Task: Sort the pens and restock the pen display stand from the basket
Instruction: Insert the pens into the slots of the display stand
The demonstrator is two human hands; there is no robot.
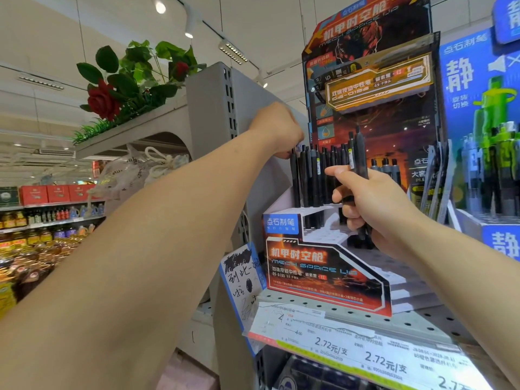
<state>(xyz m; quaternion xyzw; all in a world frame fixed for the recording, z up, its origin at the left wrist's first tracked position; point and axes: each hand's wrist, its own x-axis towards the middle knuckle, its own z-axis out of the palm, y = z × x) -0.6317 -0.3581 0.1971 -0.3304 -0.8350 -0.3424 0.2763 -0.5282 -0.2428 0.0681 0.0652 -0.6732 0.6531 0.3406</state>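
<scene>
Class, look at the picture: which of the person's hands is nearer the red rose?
Left. The left hand is up at the pen row's left end, nearer the red rose; the right hand, gripping pens, is farther right.

The pens (pixel 312 175) are black with dark grey tops. The display stand (pixel 326 273) is red, orange and black with white steps and a blue label. The shelf (pixel 351 311) is grey, dotted with holes. The price strip (pixel 365 358) is white with a yellow-green edge. The rose (pixel 102 101) is red with green leaves.
</scene>
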